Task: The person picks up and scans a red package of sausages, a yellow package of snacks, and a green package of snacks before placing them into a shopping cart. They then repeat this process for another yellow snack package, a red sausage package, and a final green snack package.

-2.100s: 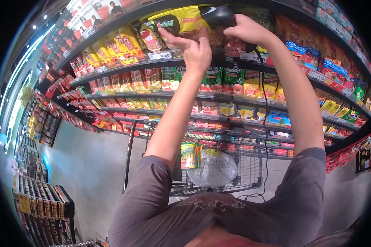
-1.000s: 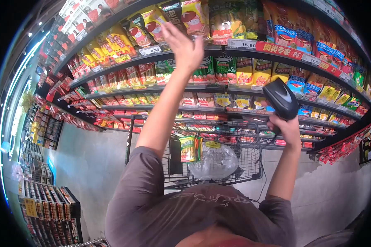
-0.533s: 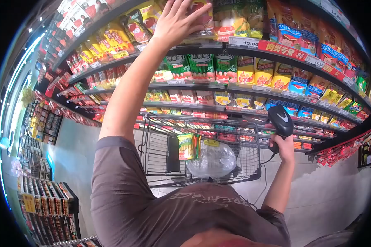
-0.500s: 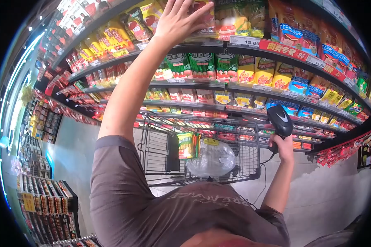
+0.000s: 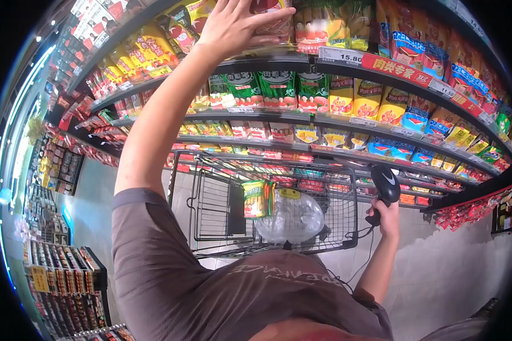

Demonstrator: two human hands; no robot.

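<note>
My left hand [image 5: 236,24] is raised to the top shelf, fingers spread and pressed against a yellow and red snack packet [image 5: 267,16] standing there. My right hand [image 5: 388,219] is low at my right side, closed around the handle of a black barcode scanner [image 5: 384,186] whose cable [image 5: 358,250] trails down to the left. The scanner hangs just beside the right rim of a wire shopping cart [image 5: 335,204].
The cart holds a green and yellow packet [image 5: 255,199] and a clear plastic bag [image 5: 290,219]. Shelves of snack packets [image 5: 335,96] with price tags such as 15.80 [image 5: 340,55] fill the wall ahead. A low display rack [image 5: 62,278] stands at the left on grey floor.
My right hand has brought the scanner down from the top shelf to beside the cart. My left hand let go, then reached back up and now presses on a packet on the top shelf.
</note>
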